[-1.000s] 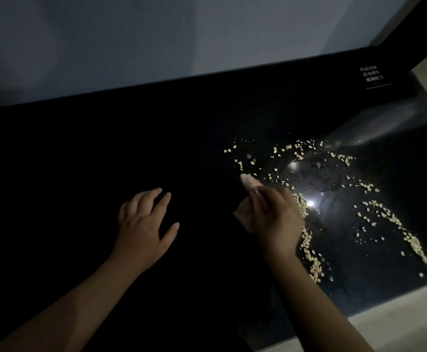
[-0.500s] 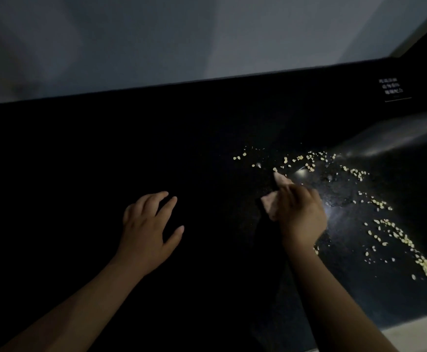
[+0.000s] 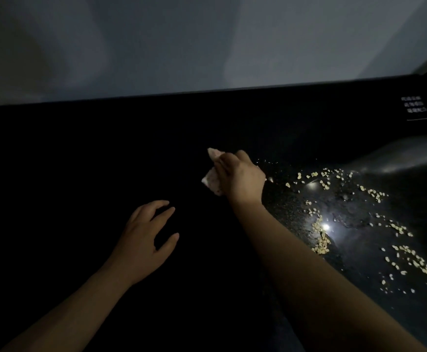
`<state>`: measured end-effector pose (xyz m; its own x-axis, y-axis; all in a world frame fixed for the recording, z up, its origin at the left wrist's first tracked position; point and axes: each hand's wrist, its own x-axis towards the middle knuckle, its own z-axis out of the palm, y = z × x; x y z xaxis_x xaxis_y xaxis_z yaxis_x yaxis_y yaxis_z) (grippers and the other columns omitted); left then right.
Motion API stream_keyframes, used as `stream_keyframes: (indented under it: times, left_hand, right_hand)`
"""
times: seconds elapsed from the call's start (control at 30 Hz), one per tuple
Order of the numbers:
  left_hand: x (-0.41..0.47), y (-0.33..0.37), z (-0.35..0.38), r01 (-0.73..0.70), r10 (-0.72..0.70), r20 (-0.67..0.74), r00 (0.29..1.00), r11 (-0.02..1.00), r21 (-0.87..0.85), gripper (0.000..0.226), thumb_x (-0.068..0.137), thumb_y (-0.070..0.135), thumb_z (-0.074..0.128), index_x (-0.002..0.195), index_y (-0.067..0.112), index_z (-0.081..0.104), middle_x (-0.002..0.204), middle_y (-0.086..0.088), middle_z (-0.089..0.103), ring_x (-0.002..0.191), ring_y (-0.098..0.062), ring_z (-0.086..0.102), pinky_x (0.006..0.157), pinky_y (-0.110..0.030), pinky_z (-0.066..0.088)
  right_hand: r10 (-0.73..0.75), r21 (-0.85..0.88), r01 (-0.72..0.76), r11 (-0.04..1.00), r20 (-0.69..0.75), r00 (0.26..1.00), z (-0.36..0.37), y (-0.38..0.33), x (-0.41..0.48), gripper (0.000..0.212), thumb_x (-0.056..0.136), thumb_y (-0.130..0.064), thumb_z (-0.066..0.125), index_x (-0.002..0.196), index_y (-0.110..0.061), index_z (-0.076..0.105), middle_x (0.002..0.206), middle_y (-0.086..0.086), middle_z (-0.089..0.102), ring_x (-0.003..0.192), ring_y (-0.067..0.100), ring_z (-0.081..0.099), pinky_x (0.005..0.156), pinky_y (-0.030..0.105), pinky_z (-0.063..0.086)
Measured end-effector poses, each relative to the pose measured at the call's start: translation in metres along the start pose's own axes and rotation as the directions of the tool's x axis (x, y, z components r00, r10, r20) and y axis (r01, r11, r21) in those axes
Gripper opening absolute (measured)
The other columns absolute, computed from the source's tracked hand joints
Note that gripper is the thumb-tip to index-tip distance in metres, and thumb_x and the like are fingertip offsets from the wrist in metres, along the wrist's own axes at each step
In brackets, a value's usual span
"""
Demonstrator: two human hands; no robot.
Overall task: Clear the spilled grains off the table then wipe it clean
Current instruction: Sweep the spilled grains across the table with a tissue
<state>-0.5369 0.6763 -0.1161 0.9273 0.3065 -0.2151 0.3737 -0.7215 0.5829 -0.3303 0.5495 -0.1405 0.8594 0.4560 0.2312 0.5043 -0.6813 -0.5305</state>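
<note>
Right grip [image 3: 240, 177]: fingers curled tight round a pale crumpled cloth [image 3: 211, 179], arm reached out over the dark bench [image 3: 80, 161].
Cloth: bunched at the left side of the right grip, one end poking out above the fingers and one below. Whether it touches the bench cannot be told.
Left grip [image 3: 145, 240]: apart, fingers spread and relaxed, holding nothing, nearer and to the left.
Grains [image 3: 321, 241]: scattered on the bench to the right of the right grip, thickest beside a bright glint, well apart from the cloth.
</note>
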Motion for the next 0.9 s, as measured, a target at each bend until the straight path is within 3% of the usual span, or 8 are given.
stream_keyframes:
  times: [0.13, 0.27, 0.33, 0.5, 0.63, 0.73, 0.83, 0.9]
  left_hand:
    - [-0.001, 0.006, 0.004, 0.016, -0.017, -0.05, 0.999, 1.0, -0.024, 0.076, 0.079, 0.065, 0.033, 0.14, 0.021, 0.045, 0.14, 0.018, 0.029, 0.131, 0.001, 0.019, 0.107, -0.027, 0.024]
    - [-0.001, 0.009, 0.007, 0.028, -0.03, -0.082, 0.996, 0.999, -0.024, 0.075, 0.081, 0.063, 0.034, 0.138, 0.018, 0.048, 0.142, 0.008, 0.034, 0.13, -0.002, 0.021, 0.108, -0.033, 0.031]
    - [-0.002, 0.011, 0.008, 0.026, -0.027, -0.095, 0.995, 1.0, -0.013, 0.074, 0.082, 0.062, 0.034, 0.137, 0.016, 0.048, 0.142, 0.006, 0.036, 0.13, -0.003, 0.022, 0.109, -0.035, 0.032]
    - [-0.001, 0.011, 0.005, 0.017, -0.022, -0.095, 0.995, 0.999, -0.05, 0.072, 0.081, 0.061, 0.034, 0.135, 0.016, 0.051, 0.14, 0.008, 0.038, 0.129, 0.0, 0.025, 0.105, -0.026, 0.027]
    - [0.0, 0.001, -0.004, 0.024, -0.027, -0.052, 0.998, 0.997, -0.07, 0.072, 0.081, 0.063, 0.033, 0.133, 0.019, 0.055, 0.138, 0.015, 0.039, 0.127, 0.004, 0.026, 0.104, -0.02, 0.024]
    - [-0.001, -0.006, -0.006, 0.019, -0.02, -0.017, 1.0, 0.999, -0.034, 0.072, 0.08, 0.064, 0.031, 0.134, 0.022, 0.052, 0.136, 0.02, 0.034, 0.126, 0.007, 0.023, 0.104, -0.018, 0.021]
    - [-0.004, -0.003, -0.003, 0.017, -0.02, -0.062, 0.998, 0.999, -0.047, 0.069, 0.082, 0.06, 0.035, 0.132, 0.018, 0.056, 0.136, 0.016, 0.038, 0.127, 0.004, 0.026, 0.104, -0.021, 0.024]
    - [-0.005, 0.002, -0.001, 0.029, -0.035, -0.09, 0.995, 0.997, -0.072, 0.068, 0.083, 0.059, 0.035, 0.132, 0.017, 0.056, 0.136, 0.014, 0.04, 0.128, 0.002, 0.028, 0.104, -0.024, 0.026]
  right_hand:
    - [0.149, -0.096, -0.158, 0.983, -0.094, 0.984, -0.016, 0.04, -0.01, 0.013, 0.09, -0.036, 0.065, 0.098, -0.029, 0.072, 0.082, 0.003, 0.061, 0.058, 0.031, 0.06, 0.054, 0.025, 0.034]
    - [0.39, -0.153, -0.412, 0.898, -0.155, 0.907, -0.054, 0.091, -0.029, 0.024, 0.092, -0.041, 0.057, 0.101, -0.023, 0.069, 0.095, 0.004, 0.063, 0.075, 0.035, 0.062, 0.061, 0.03, 0.038]
    - [0.428, -0.108, -0.451, 0.886, -0.184, 0.885, -0.069, 0.094, -0.034, 0.023, 0.092, -0.04, 0.058, 0.101, -0.022, 0.07, 0.096, 0.003, 0.064, 0.078, 0.032, 0.063, 0.063, 0.029, 0.038]
    - [0.125, 0.054, -0.12, 0.991, -0.094, 0.988, -0.05, 0.023, -0.034, 0.015, 0.091, -0.036, 0.063, 0.099, -0.027, 0.071, 0.082, -0.001, 0.06, 0.064, 0.019, 0.059, 0.055, 0.027, 0.041]
    - [-0.056, 0.137, 0.052, 0.989, 0.024, 0.998, -0.003, -0.016, -0.012, 0.019, 0.093, -0.037, 0.061, 0.11, -0.035, 0.067, 0.084, -0.007, 0.056, 0.064, 0.013, 0.055, 0.058, 0.025, 0.037]
    - [-0.157, 0.11, 0.153, 0.982, 0.029, 0.987, 0.016, -0.024, -0.003, 0.015, 0.086, -0.031, 0.07, 0.101, -0.029, 0.073, 0.079, -0.003, 0.058, 0.056, 0.018, 0.054, 0.059, 0.022, 0.03]
    - [-0.183, -0.014, 0.183, 0.983, 0.018, 0.983, 0.012, -0.005, 0.0, 0.02, 0.083, -0.034, 0.072, 0.103, -0.035, 0.071, 0.077, -0.004, 0.057, 0.052, 0.019, 0.05, 0.053, 0.022, 0.035]
    - [-0.082, -0.061, 0.082, 0.995, 0.003, 0.997, -0.003, 0.02, -0.003, 0.024, 0.086, -0.039, 0.064, 0.11, -0.039, 0.067, 0.08, -0.003, 0.056, 0.054, 0.021, 0.05, 0.056, 0.024, 0.035]
